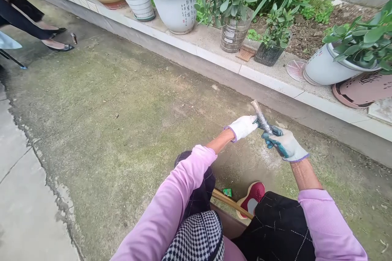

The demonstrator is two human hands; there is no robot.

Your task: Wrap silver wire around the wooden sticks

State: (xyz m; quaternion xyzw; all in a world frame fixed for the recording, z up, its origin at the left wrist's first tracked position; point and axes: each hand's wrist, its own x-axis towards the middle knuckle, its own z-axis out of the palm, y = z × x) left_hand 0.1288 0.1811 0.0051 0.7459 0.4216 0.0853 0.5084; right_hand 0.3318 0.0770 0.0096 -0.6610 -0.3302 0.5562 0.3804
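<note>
Silver-wrapped rod is clasped low by the curled right hand (presumably for steadiness), pinched midway by the left hand.

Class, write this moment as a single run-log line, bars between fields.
left hand: fingers at silvery rod, grip unclear | right hand: gripping rod's nearer end | rod: above ground | potted plants: on ledge

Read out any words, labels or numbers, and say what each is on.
Nothing reads clearly enough to quote.
White pot with grassy plant: columns of dark characters, too small.
White pot at right: dark marks, too blurred.
Small green item on the ground: any print too small.
</note>
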